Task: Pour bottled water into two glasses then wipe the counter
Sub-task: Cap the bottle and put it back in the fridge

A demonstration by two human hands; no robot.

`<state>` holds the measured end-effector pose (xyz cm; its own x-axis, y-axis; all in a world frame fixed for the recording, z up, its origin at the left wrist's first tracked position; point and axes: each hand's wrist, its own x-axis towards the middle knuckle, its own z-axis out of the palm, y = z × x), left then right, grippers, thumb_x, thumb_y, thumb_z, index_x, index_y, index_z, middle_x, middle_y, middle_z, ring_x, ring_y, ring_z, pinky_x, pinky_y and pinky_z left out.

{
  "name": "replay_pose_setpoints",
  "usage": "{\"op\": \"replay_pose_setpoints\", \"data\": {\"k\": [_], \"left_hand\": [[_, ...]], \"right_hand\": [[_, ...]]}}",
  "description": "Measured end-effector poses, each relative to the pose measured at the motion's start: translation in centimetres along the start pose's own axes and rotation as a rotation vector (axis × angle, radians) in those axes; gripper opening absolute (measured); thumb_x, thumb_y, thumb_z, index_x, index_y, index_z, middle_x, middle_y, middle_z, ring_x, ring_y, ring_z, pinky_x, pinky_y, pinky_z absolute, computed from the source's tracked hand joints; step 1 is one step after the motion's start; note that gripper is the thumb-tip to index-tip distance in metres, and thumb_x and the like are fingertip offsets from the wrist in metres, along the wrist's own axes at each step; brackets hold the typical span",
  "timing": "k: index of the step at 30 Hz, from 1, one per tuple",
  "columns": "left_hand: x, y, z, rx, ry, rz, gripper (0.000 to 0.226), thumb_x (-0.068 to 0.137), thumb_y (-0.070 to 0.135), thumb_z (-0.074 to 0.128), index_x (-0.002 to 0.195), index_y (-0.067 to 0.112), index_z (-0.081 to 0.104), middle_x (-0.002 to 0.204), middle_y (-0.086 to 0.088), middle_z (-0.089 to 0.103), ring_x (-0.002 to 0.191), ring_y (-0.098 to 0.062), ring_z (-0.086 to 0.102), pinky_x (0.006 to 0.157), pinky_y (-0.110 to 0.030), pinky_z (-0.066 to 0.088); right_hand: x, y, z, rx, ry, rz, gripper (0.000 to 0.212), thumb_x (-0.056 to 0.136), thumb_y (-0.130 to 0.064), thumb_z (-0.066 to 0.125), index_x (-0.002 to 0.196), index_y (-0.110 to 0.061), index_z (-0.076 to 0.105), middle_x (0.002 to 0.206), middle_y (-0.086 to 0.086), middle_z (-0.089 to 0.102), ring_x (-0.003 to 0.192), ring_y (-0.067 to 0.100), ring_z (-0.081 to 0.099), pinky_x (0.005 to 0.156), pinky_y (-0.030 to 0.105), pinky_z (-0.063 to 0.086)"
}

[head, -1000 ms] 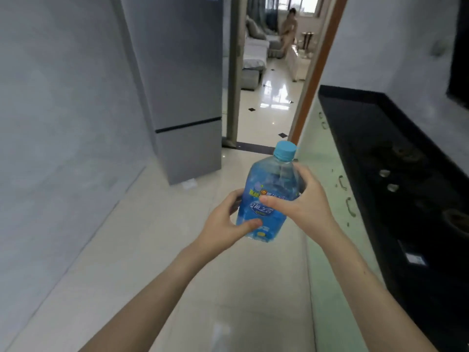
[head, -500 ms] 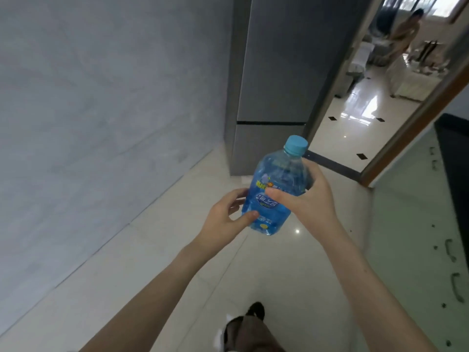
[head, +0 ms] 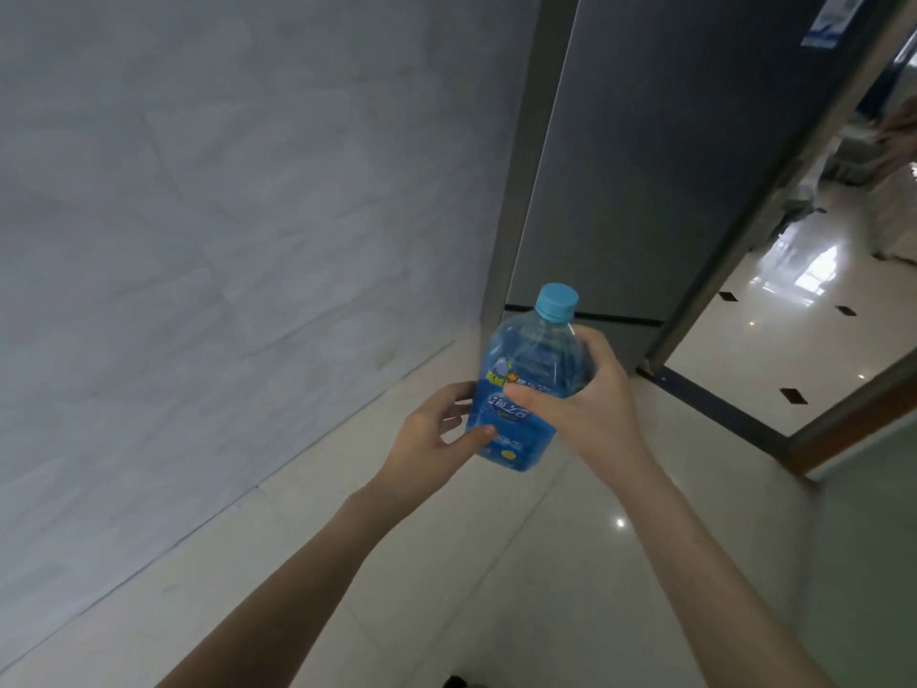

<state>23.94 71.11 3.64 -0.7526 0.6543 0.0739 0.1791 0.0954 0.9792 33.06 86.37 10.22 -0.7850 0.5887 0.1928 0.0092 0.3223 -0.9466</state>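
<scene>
A clear blue water bottle [head: 526, 360] with a blue label and a light blue cap [head: 556, 301] is held upright in front of me, cap on. My right hand [head: 590, 399] wraps around its upper body from the right. My left hand [head: 436, 434] grips the lower part from the left, thumb across the label. No glasses and no counter top are in view.
A grey fridge [head: 660, 156] stands straight ahead beside a pale marble wall [head: 223, 216] on the left. An open doorway [head: 794, 310] at right leads to a glossy tiled room. A green cabinet front [head: 873, 538] fills the right edge. Pale floor tiles [head: 496, 563] lie below.
The view has swung left: the black counter and cabinets have left the frame, and the wall and fridge now fill it. Both hands keep the same hold on the bottle.
</scene>
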Motion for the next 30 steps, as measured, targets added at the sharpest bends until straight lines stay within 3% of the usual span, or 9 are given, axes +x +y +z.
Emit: {"op": "replay_pose_setpoints", "data": {"k": [11,19,24,30], "left_hand": [[16.7,-2.5,-3.4,0.084,-0.017,-0.041,0.038,0.086,0.022,0.07,0.122,0.024,0.057,0.117,0.012,0.064,0.107,-0.006,0.061,0.1,-0.035,0.049],[31.2,-3.6,-9.3,0.105,-0.136,0.043,0.04,0.088,0.021,0.068,0.126,0.019,0.055,0.12,0.006,0.063,0.11,-0.011,0.06,0.098,-0.037,0.05],[40.5,-1.9,-12.0,0.072,-0.262,0.126,0.041,0.086,0.019,0.07,0.125,0.02,0.057,0.116,0.008,0.066,0.106,-0.007,0.062,0.095,-0.027,0.051],[49.1,-0.2,-10.7,-0.021,-0.33,0.185,0.043,0.082,0.018,0.072,0.122,0.01,0.058,0.116,-0.006,0.067,0.106,-0.022,0.064,0.096,-0.039,0.05]], "right_hand": [[16.5,3.5,3.4,0.007,-0.047,0.002,0.07,0.062,-0.014,0.09,0.12,-0.025,0.051,0.109,-0.014,0.063,0.094,-0.009,0.062,0.067,0.007,0.05],[28.9,3.9,8.3,0.004,0.1,-0.016,0.07,0.061,-0.015,0.091,0.119,-0.025,0.051,0.112,-0.012,0.064,0.097,-0.005,0.063,0.072,0.01,0.052],[36.0,2.1,9.3,0.04,0.213,-0.042,0.072,0.054,-0.027,0.091,0.115,-0.026,0.053,0.11,-0.009,0.065,0.097,0.001,0.066,0.073,0.014,0.054],[42.8,2.0,7.8,0.011,0.344,-0.069,0.066,0.059,-0.015,0.092,0.112,-0.027,0.054,0.104,-0.013,0.067,0.091,-0.001,0.067,0.069,0.012,0.052]]}}
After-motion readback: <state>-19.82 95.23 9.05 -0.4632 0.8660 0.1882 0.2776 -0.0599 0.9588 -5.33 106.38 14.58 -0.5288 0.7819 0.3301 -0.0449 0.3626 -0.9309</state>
